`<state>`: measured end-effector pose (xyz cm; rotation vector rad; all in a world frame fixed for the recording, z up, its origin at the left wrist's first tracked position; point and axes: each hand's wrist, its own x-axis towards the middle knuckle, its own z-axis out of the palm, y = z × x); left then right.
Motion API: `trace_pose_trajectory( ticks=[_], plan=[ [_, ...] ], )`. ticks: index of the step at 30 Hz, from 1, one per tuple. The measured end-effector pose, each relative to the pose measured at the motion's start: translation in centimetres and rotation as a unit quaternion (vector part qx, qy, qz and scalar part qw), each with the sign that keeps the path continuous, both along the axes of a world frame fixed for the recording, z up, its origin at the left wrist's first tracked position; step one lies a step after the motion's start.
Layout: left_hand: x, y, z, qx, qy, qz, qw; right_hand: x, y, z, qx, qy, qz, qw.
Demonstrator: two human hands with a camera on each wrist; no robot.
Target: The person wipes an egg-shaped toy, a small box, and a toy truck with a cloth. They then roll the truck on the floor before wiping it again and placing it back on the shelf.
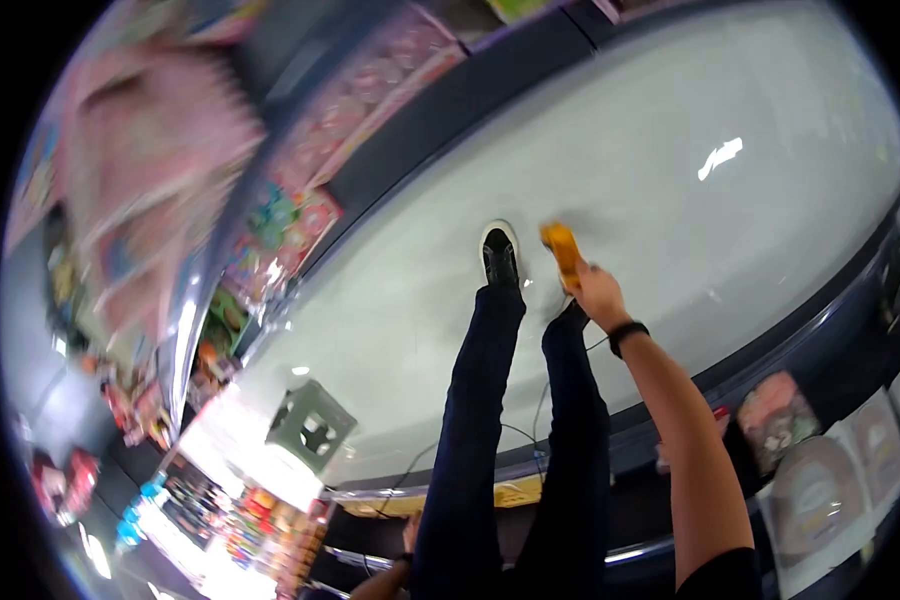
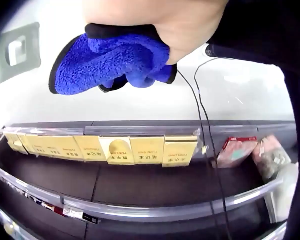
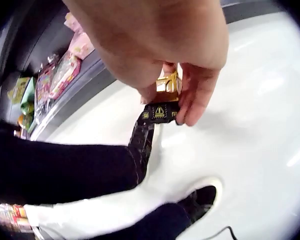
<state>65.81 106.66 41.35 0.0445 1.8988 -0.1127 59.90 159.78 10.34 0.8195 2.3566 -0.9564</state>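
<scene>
In the head view the right hand [image 1: 598,296] grips an orange-yellow item [image 1: 562,248], held over the white floor beside a black shoe [image 1: 500,258]. The right wrist view has the fingers and thumb of the right hand [image 3: 162,55] pinching a shiny gold item [image 3: 167,89] with a black printed end. A blue fluffy cloth with black edging [image 2: 110,62] is bunched in the left hand [image 2: 160,20]. Low in the head view, the left hand [image 1: 411,532] shows only partly beside the leg, and its cloth is hidden there.
Yellow notebooks [image 2: 117,150] line a dark shelf with a clear edge. Thin black cables [image 2: 202,110] hang past it. A grey-green plastic stool [image 1: 311,425] stands on the white floor [image 1: 650,220]. Shelves with pink packages [image 1: 355,95] are at the left; more packaged goods [image 1: 778,420] lie at the lower right.
</scene>
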Motion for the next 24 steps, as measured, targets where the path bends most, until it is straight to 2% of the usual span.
trace_pose_trajectory(
  ticks=[2,3,4,6,7,8,10,11,12,13,14,15,17,18,20,21,22,24],
  plan=[
    [2.3,-3.5,2.9,0.013,0.021,0.003,1.000,4.1,0.9,7.5,-0.052,-0.084,0.059,0.993],
    [3.8,-5.5,4.6,0.018,0.036,-0.004,0.999,7.1,1.2,10.2,-0.045,-0.071,0.065,0.994],
    [5.2,-7.7,6.6,0.068,0.121,-0.085,0.987,10.0,1.3,13.2,-0.039,-0.061,0.071,0.995],
    [7.6,-13.0,9.4,-0.030,0.074,-0.073,0.994,13.1,1.3,21.6,-0.023,-0.123,0.058,0.990],
    [8.2,-15.1,11.3,0.013,0.142,-0.140,0.980,17.5,1.3,21.5,0.005,-0.027,0.046,0.999],
    [8.9,-16.7,12.8,-0.040,0.124,-0.148,0.980,18.9,0.9,24.8,-0.047,-0.023,-0.037,0.998],
    [8.1,-19.2,14.9,-0.128,-0.001,-0.098,0.987,20.5,0.0,31.1,-0.006,-0.124,-0.033,0.992],
    [7.7,-21.2,15.1,-0.143,0.010,-0.099,0.985,22.0,-0.6,33.5,0.004,-0.160,-0.038,0.986],
    [7.5,-23.3,15.2,-0.156,0.019,-0.101,0.982,22.6,-2.1,36.2,0.027,-0.191,-0.088,0.977],
    [6.3,-25.5,15.1,-0.146,0.037,-0.106,0.983,26.8,-2.4,35.2,0.031,-0.089,-0.067,0.993],
    [5.2,-28.7,13.8,-0.160,0.050,-0.093,0.982,25.8,-5.2,39.2,0.048,-0.147,-0.110,0.982],
    [3.1,-30.8,12.7,-0.175,0.057,-0.075,0.980,27.7,-6.6,39.1,0.077,-0.166,-0.101,0.978],
    [-0.4,-36.5,10.7,-0.184,0.092,-0.012,0.979,25.9,-12.8,44.5,0.096,-0.197,-0.138,0.966],
    [-2.7,-38.7,10.5,-0.152,0.127,0.034,0.980,25.6,-16.4,46.0,0.103,-0.176,-0.136,0.969],
    [-6.3,-43.9,9.0,-0.068,0.263,0.043,0.961,25.8,-22.3,47.4,0.112,-0.136,-0.124,0.977],
    [-9.3,-42.1,13.8,-0.010,0.337,0.111,0.935,25.2,-25.7,47.9,0.180,-0.173,-0.081,0.965],
    [-10.4,-43.6,14.0,0.062,0.407,0.174,0.895,24.9,-28.8,47.3,0.244,-0.230,-0.048,0.941],
    [-14.5,-42.3,18.8,0.116,0.440,0.226,0.862,22.1,-34.3,47.1,0.211,-0.267,-0.037,0.940]
  ],
)
